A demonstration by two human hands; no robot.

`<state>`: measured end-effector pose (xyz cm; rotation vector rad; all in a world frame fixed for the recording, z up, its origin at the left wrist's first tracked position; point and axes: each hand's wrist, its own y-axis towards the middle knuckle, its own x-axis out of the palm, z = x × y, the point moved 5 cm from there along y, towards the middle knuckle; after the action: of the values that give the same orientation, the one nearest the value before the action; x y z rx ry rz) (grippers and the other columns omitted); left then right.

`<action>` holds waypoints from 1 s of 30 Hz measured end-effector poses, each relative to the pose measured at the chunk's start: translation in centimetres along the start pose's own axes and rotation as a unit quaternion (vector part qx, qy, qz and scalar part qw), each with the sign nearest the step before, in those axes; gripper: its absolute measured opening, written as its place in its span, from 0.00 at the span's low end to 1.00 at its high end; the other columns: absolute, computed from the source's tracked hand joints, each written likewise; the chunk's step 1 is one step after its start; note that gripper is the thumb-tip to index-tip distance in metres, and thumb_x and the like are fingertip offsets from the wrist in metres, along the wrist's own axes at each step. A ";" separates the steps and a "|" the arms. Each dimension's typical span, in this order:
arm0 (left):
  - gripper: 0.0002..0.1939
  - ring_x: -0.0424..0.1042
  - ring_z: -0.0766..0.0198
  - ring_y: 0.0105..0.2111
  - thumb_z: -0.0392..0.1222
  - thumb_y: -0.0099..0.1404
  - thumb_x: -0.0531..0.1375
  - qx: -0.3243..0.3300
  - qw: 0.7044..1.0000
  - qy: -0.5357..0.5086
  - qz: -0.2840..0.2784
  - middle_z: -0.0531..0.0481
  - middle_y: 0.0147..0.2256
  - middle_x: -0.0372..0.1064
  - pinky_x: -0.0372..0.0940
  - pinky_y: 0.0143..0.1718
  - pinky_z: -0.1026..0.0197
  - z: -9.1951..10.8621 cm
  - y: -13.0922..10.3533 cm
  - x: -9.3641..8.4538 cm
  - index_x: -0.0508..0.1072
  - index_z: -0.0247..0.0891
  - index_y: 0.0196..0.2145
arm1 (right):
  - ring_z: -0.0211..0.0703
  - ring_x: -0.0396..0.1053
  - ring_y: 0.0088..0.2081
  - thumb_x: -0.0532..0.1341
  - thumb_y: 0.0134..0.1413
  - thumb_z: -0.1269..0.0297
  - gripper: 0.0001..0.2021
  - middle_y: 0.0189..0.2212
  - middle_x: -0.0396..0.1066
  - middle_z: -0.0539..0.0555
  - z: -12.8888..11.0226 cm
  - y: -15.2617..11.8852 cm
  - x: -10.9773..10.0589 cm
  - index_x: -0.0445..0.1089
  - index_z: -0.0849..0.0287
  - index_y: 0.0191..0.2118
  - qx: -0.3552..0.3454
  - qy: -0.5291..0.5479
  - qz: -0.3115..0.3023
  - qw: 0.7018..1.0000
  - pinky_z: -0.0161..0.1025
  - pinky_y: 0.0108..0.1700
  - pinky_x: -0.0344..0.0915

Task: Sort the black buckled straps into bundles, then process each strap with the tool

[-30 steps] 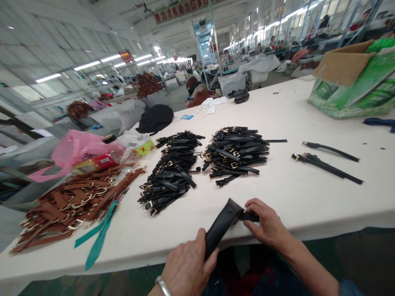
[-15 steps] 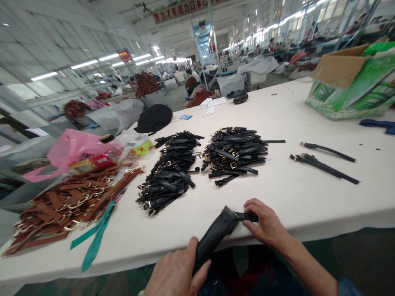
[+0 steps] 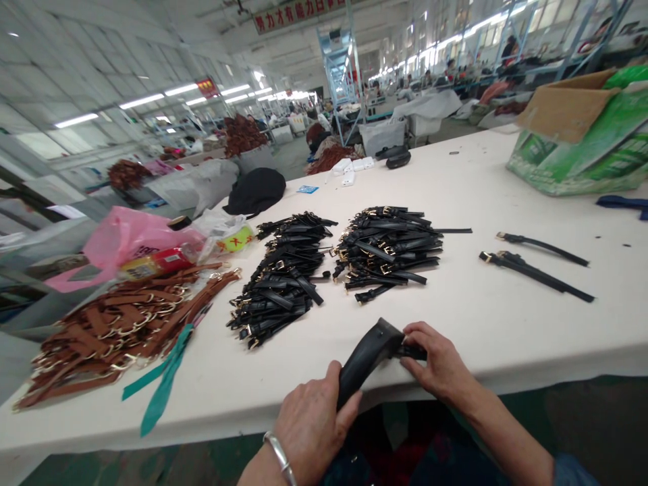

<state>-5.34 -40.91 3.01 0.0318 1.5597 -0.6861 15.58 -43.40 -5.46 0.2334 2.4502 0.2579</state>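
A wide black tool [image 3: 362,368] slants up over the table's front edge, with my left hand [image 3: 316,415] wrapped round its lower part. My right hand [image 3: 438,361] pinches a short black strap [image 3: 414,352] whose left end meets the tool's upper end; the exact contact is hidden. Beyond my hands lie two heaps of black buckled straps, a left heap [image 3: 283,270] and a right heap [image 3: 387,246]. A few loose black straps [image 3: 544,273] rest on the right side of the table.
Brown straps with metal rings [image 3: 111,331] and a teal ribbon [image 3: 165,391] lie at left, near a pink bag [image 3: 121,236]. A black cap [image 3: 258,190] is at the back edge. A green box [image 3: 572,155] stands at back right on the pale table [image 3: 506,331].
My left hand and the black tool have moved up and to the right, and a bracelet now shows on my left wrist. My right hand still pinches the strap, slightly further right.
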 end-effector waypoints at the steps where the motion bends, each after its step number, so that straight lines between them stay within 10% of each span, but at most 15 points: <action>1: 0.17 0.72 0.52 0.33 0.51 0.66 0.44 -0.007 1.000 -0.001 0.002 0.46 0.32 0.73 0.62 0.33 0.56 -0.1 -0.1 0.1 0.61 0.39 0.46 | 0.45 0.66 0.43 0.59 0.43 0.70 0.05 0.42 0.65 0.55 0.0 0.0 0.0 0.66 0.58 0.31 -0.001 0.000 -0.001 1.000 0.42 0.46 0.64; 10: 0.20 0.72 0.50 0.39 0.48 0.66 0.45 -0.029 0.996 0.011 -0.082 0.41 0.38 0.74 0.63 0.39 0.53 -0.4 -2.0 0.8 0.59 0.37 0.52 | 0.45 0.66 0.42 0.59 0.43 0.71 0.06 0.41 0.65 0.55 -0.2 -0.1 -0.1 0.66 0.57 0.32 0.000 0.011 -0.002 1.000 0.42 0.45 0.63; 21: 0.18 0.72 0.51 0.35 0.51 0.65 0.45 0.004 1.000 0.009 -0.006 0.45 0.33 0.73 0.63 0.35 0.54 1.0 0.0 -0.3 0.62 0.39 0.47 | 0.45 0.66 0.39 0.59 0.44 0.67 0.04 0.39 0.66 0.55 0.2 0.1 0.1 0.64 0.57 0.30 0.008 -0.011 0.011 1.000 0.42 0.42 0.64; 30: 0.18 0.72 0.52 0.36 0.50 0.66 0.45 -0.033 0.999 -0.011 -0.001 0.45 0.34 0.73 0.61 0.37 0.54 -2.4 -1.6 0.3 0.61 0.40 0.48 | 0.45 0.66 0.42 0.59 0.44 0.70 0.06 0.41 0.65 0.55 -0.1 -0.2 0.0 0.65 0.56 0.32 0.007 -0.011 -0.021 1.000 0.42 0.45 0.63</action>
<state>-8.15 -41.26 3.23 -0.0264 1.5610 -0.6338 15.48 -43.61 -5.42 0.1911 2.4336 0.2187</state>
